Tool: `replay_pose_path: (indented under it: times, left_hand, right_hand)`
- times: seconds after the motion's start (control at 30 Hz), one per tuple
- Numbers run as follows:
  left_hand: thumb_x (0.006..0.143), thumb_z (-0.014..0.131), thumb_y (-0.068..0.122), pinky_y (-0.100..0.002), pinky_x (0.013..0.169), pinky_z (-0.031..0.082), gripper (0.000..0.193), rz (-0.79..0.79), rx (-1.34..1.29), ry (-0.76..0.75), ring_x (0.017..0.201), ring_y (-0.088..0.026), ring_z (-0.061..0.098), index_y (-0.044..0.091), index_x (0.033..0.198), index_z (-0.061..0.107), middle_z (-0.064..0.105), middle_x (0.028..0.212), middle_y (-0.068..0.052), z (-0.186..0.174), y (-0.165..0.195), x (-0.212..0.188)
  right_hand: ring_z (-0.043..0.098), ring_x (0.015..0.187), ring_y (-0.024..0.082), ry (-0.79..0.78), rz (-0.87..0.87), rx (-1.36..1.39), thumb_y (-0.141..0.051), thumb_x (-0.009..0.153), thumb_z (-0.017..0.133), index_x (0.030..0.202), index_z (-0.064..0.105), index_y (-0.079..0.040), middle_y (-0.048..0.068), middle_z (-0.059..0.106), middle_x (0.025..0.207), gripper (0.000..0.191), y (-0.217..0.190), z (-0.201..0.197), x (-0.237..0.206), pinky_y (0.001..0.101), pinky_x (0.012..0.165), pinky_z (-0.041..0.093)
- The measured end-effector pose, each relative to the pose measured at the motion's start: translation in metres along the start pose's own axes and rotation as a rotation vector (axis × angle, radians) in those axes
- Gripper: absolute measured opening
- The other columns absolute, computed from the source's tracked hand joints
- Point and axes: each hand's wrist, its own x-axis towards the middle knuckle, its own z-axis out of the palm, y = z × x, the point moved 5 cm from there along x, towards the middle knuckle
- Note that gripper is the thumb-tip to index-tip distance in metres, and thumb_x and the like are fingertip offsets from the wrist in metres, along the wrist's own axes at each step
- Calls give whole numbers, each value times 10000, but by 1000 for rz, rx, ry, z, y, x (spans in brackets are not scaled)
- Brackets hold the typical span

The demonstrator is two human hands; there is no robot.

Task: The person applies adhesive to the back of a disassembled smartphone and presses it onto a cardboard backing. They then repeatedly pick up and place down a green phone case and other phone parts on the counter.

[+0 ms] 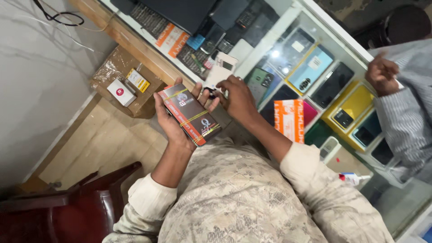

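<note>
I look down on a glass-topped desk (288, 27) that runs across the upper part of the view, with a pale tiled floor (103, 144) and a grey wall (36, 76) beside it. Under the glass lie many phones and phone boxes in rows; I cannot count them exactly.

One flat dark box (190, 114) with yellow bands sits in my left hand (173, 121), which grips it from beneath, fingers curled around its edges. It is held above the floor, just beside the desk's wooden edge. My right hand (236, 96) is right next to the box, fingers pinched on a small dark thing (210, 93) I cannot make out; it hovers over the glass.

Near the box, on the floor side, stands one brown carton (123, 67) wrapped in film, and on it two small packets (128, 85), one white and one yellow. One orange card (288, 119) lies on the desk, beside my right forearm. One white tube (353, 178) with a red cap lies further along the desk, well apart from the box. One dark red chair (76, 202) stands below the box, near my left elbow.

Across the desk, another person's hand (382, 74) in a striped sleeve rests over the glass, well apart from the box.
</note>
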Motion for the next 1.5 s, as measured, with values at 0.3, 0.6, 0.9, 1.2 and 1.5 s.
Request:
replay_pose_path:
  times: [0.3, 0.6, 0.9, 1.2, 1.5]
  left_hand:
    - [979, 407, 709, -560, 906, 564, 719, 39, 89, -24, 1121, -413, 654, 182, 1467, 440, 592, 1372, -253, -7, 91, 43]
    - [1001, 440, 659, -609, 944, 552, 609, -43, -105, 69, 1068, -387, 664, 131, 1301, 487, 635, 1172, -212, -12, 90, 66]
    - [967, 381, 697, -633, 978, 530, 632, -110, -232, 42, 992, -367, 674, 127, 1189, 540, 643, 1077, -202, 14, 53, 73]
    - [979, 399, 728, -645, 1016, 492, 683, -297, -239, -11, 963, -361, 682, 73, 1106, 543, 628, 1025, -217, 64, -55, 40]
    - [976, 402, 708, -634, 1080, 467, 716, -509, -221, -74, 973, -370, 685, 16, 1101, 529, 621, 1017, -235, 102, -195, -7]
  right_hand:
    - [627, 894, 389, 7, 103, -269, -121, 783, 811, 873, 714, -57, 155, 643, 970, 146, -10, 74, 59, 502, 784, 510]
    - [608, 832, 364, -39, -142, -432, -140, 748, 777, 754, 672, -62, 157, 622, 859, 131, -12, 91, 66, 499, 734, 489]
    - [768, 768, 248, 185, 286, 233, 8, 926, 704, 941, 661, 2, 180, 752, 859, 46, 3, 13, 48, 334, 662, 602]
    - [746, 850, 221, 473, 247, 734, 97, 983, 654, 1020, 608, 51, 203, 738, 987, 75, -19, -138, -103, 323, 777, 625]
    - [728, 845, 212, 717, 278, 842, 75, 961, 704, 1063, 671, 68, 169, 715, 1010, 108, -6, -214, -245, 334, 777, 620]
